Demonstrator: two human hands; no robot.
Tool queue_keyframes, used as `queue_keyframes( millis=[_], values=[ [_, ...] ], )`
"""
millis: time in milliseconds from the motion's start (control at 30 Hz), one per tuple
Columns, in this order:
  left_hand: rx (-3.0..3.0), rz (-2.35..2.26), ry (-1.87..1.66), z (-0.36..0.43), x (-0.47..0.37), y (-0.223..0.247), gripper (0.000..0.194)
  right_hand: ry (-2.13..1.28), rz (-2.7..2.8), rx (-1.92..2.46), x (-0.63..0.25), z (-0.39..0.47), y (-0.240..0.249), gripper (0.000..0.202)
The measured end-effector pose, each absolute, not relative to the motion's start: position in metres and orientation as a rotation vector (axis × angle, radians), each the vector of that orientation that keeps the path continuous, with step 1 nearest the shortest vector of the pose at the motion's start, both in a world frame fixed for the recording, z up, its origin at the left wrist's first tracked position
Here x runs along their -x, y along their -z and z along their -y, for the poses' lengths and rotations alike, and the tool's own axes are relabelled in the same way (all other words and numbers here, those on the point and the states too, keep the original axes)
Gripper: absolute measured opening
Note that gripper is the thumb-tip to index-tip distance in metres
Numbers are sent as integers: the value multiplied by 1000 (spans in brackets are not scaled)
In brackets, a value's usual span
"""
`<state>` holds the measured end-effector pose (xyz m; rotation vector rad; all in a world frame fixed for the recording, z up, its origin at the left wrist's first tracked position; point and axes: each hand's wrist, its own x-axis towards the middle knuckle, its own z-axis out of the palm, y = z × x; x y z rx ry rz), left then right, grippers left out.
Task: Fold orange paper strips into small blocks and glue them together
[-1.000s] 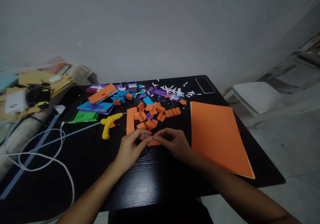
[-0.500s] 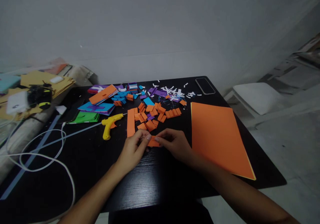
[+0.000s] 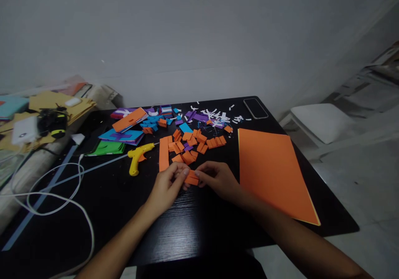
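A small folded orange paper piece [image 3: 191, 178] is pinched between both hands above the black table [image 3: 174, 237]. My left hand [image 3: 170, 183] grips its left end between thumb and fingers. At its right end, my right hand [image 3: 218, 179] holds it the same way. Just beyond the hands lie several folded orange pieces [image 3: 188, 157], and a long orange strip [image 3: 163, 154] is beside them on the left. Farther left rests a yellow glue gun [image 3: 135, 159], its nozzle pointing toward the strip.
Large orange sheets [image 3: 274, 166] lie on the right, with a phone [image 3: 255, 108] behind. White scraps [image 3: 218, 116] are scattered at the back. Stacked coloured papers [image 3: 121, 135] and a looping white cable [image 3: 89, 220] occupy the left. A white stool [image 3: 321, 121] stands beyond the table.
The held orange piece has been tilted, so more of its folded face shows between my fingertips. Both hands stay nearly in place. The view has shifted slightly.
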<state>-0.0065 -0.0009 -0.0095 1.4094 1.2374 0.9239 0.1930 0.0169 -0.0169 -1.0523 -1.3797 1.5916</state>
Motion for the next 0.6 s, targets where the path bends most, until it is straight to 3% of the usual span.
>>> queue_keyframes(
  millis=[600],
  values=[
    [-1512, -1296, -1013, -2, 13, 4, 24, -1648, 1307, 1088, -198, -23, 7, 27]
  ],
)
